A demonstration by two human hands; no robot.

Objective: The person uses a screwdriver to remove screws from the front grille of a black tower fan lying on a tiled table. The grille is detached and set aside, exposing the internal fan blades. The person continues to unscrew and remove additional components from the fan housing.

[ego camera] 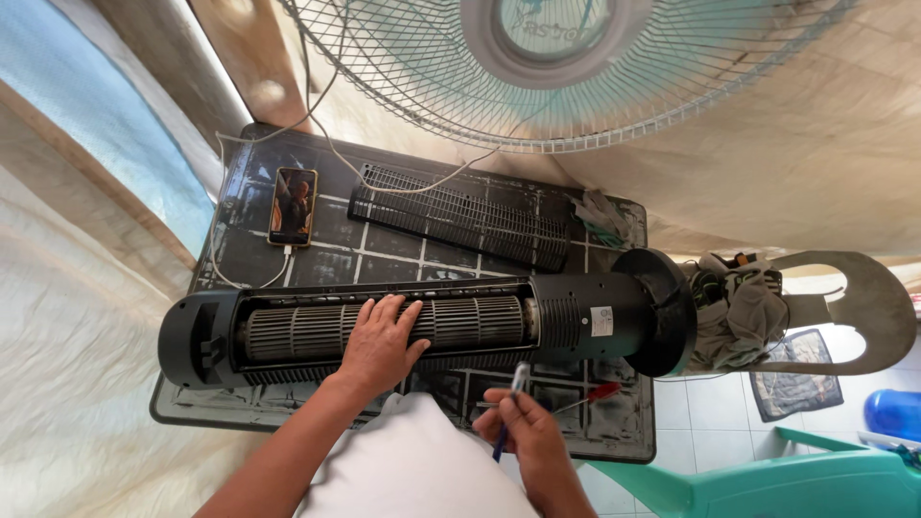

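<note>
A black tower fan (595, 321) lies on its side across a dark tabletop (249, 173), its front opened so the grey cylindrical blower wheel (288, 331) shows. My left hand (379, 341) rests flat on the blower wheel near its middle, fingers spread. My right hand (528, 436) is closed around a blue-handled screwdriver (511, 403), held just in front of the fan's body, shaft pointing up toward it. A red-handled screwdriver (595, 393) lies on the table right of that hand.
The fan's removed black grille (460, 216) lies behind it. A phone (293, 206) with a lit screen and white cable sits at the back left. A large wire fan guard (556, 67) hangs above. Rags (734, 307) on a chair, green plastic chair (796, 484) at right.
</note>
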